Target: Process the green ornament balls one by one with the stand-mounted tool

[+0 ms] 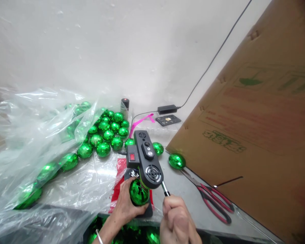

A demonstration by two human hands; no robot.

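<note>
My left hand (125, 200) is closed around a shiny green faceted ball (139, 192), its thumb and fingers on either side. The ball sits under the front end of a small dark grey bench machine (147, 157) with a red switch and round vents. In my right hand (179, 217) is a lever handle (165, 188), a metal rod with a black grip that comes out of the machine's right side. Part of the machine's dark base lies on a red sheet (122, 166). Its working tip is hidden behind the housing.
Many green balls (103, 149) lie to the left, partly under clear plastic (40, 115). Red-handled scissors (213, 200) and a loose green ball (177, 161) lie beside a large cardboard box (244, 128). A power adapter (167, 108) and a phone-like slab (168, 120) lie behind.
</note>
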